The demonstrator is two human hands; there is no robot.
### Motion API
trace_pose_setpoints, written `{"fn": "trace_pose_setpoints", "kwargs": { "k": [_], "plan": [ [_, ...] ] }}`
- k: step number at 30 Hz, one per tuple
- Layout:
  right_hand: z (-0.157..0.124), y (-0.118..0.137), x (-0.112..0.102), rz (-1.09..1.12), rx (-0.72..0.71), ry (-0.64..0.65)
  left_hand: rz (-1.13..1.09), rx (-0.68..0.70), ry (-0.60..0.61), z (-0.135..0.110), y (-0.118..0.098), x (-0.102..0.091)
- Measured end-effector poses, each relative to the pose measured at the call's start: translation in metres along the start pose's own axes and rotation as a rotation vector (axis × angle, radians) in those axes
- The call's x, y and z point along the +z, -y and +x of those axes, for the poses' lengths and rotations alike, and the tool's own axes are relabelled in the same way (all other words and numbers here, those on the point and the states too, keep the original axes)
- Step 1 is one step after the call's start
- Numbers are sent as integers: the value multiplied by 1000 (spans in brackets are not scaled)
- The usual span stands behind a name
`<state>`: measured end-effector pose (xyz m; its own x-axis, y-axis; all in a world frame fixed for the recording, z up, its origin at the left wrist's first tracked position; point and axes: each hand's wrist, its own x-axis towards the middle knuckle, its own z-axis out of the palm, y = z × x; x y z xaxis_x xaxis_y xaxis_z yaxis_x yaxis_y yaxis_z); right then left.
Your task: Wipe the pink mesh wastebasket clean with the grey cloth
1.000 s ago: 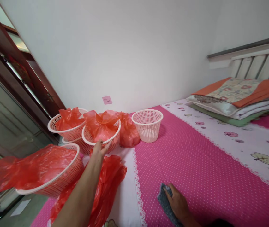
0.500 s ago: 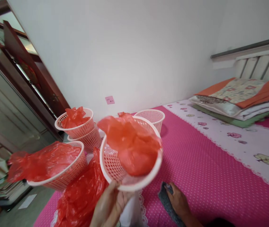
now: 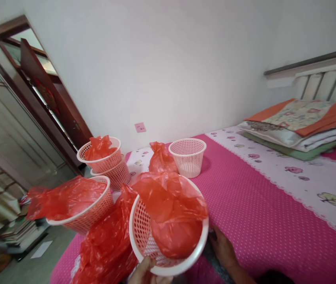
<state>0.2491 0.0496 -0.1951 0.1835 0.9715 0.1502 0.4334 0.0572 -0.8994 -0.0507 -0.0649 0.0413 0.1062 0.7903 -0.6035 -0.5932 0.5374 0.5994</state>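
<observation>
At the bottom centre my left hand [image 3: 143,272] grips the near rim of a pale pink perforated plastic basket [image 3: 140,227], its opening tilted towards me. A crumpled red plastic bag [image 3: 175,219] lies inside and bulges over the far rim. My right hand [image 3: 224,252] is closed on a dark grey cloth [image 3: 214,265], just right of the basket and partly hidden by it. Left of the basket, a heap of red plastic bags [image 3: 107,248] is spread on the bed.
An upright basket [image 3: 190,159] and a red bag [image 3: 160,157] stand near the wall. Two stacked baskets [image 3: 113,167] and a tilted one holding a red bag [image 3: 94,213] are at left. Folded bedding [image 3: 304,122] lies far right on the pink dotted bedspread [image 3: 262,205].
The basket in my left hand has come down and slightly right, now covering part of the cloth and exposing the red bag behind. My right hand stays in about the same place.
</observation>
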Motion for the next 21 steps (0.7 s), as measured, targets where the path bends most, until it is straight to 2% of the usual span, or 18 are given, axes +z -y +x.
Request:
{"fn": "trace_pose_setpoints", "kwargs": {
  "k": [4,8,15,18,21],
  "plan": [
    [1,-2,-1,17,2,1,-28,96,-24,2,5,15],
    [-1,-1,-2,12,9,23,-22,180,-46,-8,8,28],
    [-6,-4,-5,4,-16,11,58,229,-85,-14,7,35],
    [-7,-5,-4,-42,-1,8,-16,287,-80,-16,5,43],
    [-7,-3,-5,-60,16,-2,-61,262,-93,-19,5,48]
  ]
}}
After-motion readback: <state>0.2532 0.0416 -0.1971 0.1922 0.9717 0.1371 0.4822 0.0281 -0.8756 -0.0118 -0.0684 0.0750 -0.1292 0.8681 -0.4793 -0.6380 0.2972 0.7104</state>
